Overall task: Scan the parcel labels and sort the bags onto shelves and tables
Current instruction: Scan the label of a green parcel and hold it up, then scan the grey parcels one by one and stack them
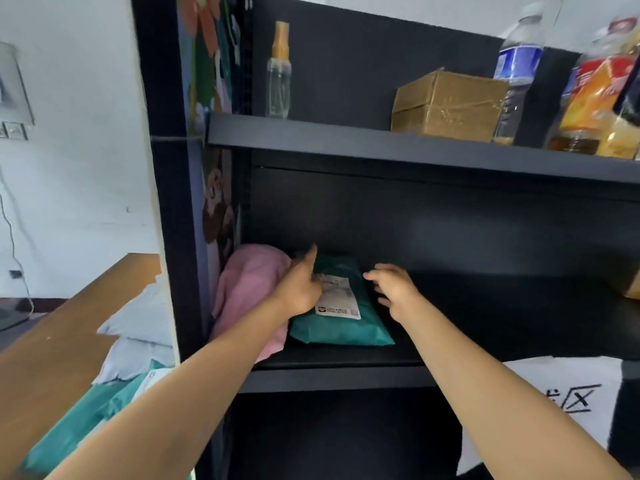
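Observation:
A teal parcel bag with a white label lies flat on the middle shelf of a black rack. Left of it, touching it, lies a pink bag. My left hand rests on the teal bag's left side, fingers on the label and thumb pointing up. My right hand hovers with spread, relaxed fingers over the bag's right edge and holds nothing.
The upper shelf carries a spray bottle, a cardboard box, a water bottle and snack packs. A wooden table at left holds grey bags and teal bags. A white sign hangs at lower right.

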Motion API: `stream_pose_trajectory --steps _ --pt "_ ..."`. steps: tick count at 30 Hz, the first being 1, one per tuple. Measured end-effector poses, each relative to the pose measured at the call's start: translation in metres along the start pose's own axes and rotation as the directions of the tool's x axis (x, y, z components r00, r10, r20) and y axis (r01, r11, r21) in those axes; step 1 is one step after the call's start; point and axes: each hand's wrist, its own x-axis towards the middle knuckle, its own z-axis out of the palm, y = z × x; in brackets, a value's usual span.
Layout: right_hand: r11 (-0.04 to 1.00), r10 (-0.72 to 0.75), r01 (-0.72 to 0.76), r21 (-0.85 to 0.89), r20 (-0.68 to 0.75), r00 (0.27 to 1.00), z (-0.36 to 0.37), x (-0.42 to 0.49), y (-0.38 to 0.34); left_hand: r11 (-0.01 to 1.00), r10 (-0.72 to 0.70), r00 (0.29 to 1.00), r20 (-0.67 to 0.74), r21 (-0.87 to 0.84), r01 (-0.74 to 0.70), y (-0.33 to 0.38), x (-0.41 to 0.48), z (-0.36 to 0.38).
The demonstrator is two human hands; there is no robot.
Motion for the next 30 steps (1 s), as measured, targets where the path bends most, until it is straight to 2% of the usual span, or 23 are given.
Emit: stream_pose_trajectory --steps 3,6,11,13,16,20,26,30 --pt "0.997 -0.073 0.073 -0.008 -0.014 0.997 0.006 -0.015 0.001 0.998 0.029 1.000 -0.013 -0.059 -0.029 -0.003 -0.017 -0.009" --pt "0.972 -0.219 0.215 -0.094 -0.024 0.976 0.007 -0.047 -0.001 0.994 0.100 0.994 -0.040 -0.042 -0.102 0.011 -0.050 -0.015" --pt "0.847 -0.427 0.431 -0.310 0.084 0.900 0.003 -0.135 0.008 0.953 0.249 0.965 -0.078 0.196 -0.230 0.025 -0.155 -0.016" --pt "0.788 -0.473 0.488 -0.375 0.139 0.870 0.003 -0.175 0.024 0.945 0.232 0.967 -0.102 0.257 -0.200 0.015 -0.202 -0.016" --pt "0.736 -0.424 0.530 -0.421 0.323 0.846 0.007 -0.241 0.053 0.936 0.175 0.978 -0.112 0.326 -0.131 -0.004 -0.277 -0.018" --pt "0.674 -0.271 0.584 -0.452 0.583 0.766 0.030 -0.322 0.072 0.875 0.043 0.996 -0.081 0.485 0.002 -0.032 -0.366 -0.040" --pt "0.623 -0.274 0.673 -0.398 0.695 0.665 0.108 -0.421 0.075 0.837 -0.152 0.979 -0.139 0.508 0.202 -0.087 -0.481 -0.139" --pt "0.543 -0.274 0.749 -0.380 0.763 0.586 0.182 -0.491 0.077 0.814 -0.179 0.961 -0.212 0.517 0.266 -0.125 -0.550 -0.212"
